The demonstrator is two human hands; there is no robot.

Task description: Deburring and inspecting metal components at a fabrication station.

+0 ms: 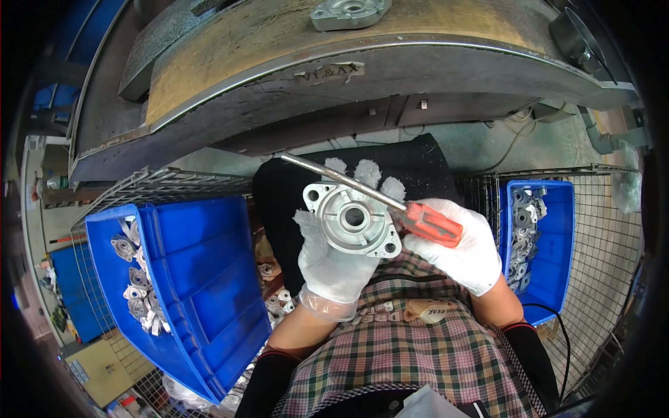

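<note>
My left hand (333, 268), in a white glove, holds up a cast metal flange (355, 217) with a round hole in its middle and a bolt hole in each ear. Its fingers reach behind the casting and stick out past its far edge. In my gloved right hand (460, 244) is a scraper-like hand tool with a red handle (433, 224). The tool's long metal shaft (341, 178) slants up to the left, across the flange's far edge. Whether shaft and flange touch, I cannot tell.
A worn workbench (446, 63) stands ahead, bearing another metal casting (350, 12) and a dark round container (577, 42). Blue bins (216, 272) with castings sit at left, and a blue bin (557, 244) at right. Wire mesh cages (599, 237) surround both sides.
</note>
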